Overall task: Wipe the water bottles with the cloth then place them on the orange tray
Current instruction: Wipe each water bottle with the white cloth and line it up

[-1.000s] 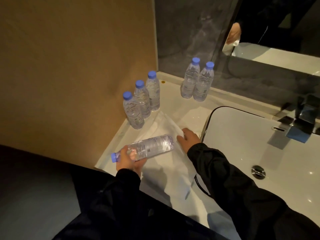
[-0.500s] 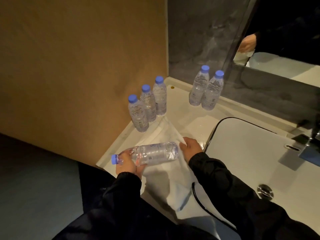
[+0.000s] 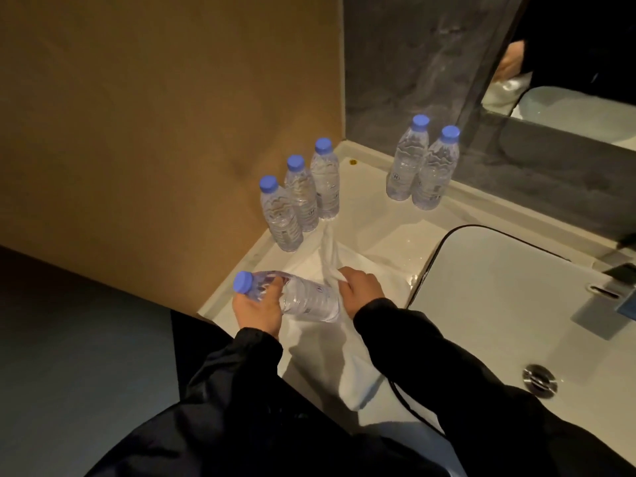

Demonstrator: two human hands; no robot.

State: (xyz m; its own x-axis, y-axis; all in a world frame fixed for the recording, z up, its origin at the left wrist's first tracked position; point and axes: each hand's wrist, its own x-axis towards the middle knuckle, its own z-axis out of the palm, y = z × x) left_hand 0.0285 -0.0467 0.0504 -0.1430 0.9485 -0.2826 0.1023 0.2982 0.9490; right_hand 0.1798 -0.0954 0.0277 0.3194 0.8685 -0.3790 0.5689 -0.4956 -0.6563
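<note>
We logged the left hand (image 3: 256, 309) gripping a clear plastic water bottle with a blue cap (image 3: 306, 299) at its neck end. The bottle was held sideways in the lower centre of the frame, cap pointing to the left of the frame, over the near edge of the white tabletop (image 3: 371, 215).

The right hand (image 3: 361, 287) was closed on a bunched fold of the white cloth (image 3: 344, 359), just beside the bottle's base. The fold stood up in a ridge running toward the upper part of the frame. The rest of the cloth lay spread on the tabletop under both hands. We could not tell whether the cloth touched the bottle. Both arms were in black sleeves (image 3: 430, 356).

Three more blue-capped bottles (image 3: 301, 196) stood upright in a tight row along the tan wall (image 3: 172, 132), centre left. Two further blue-capped bottles (image 3: 421, 166) stood upright and touching against the grey stone wall (image 3: 413, 63), right of centre and well apart from the row.

The white sink basin (image 3: 499, 304) filled the right side, with a metal drain (image 3: 539, 378) at lower right. A mirror (image 3: 568, 108) sat at upper right.
</note>
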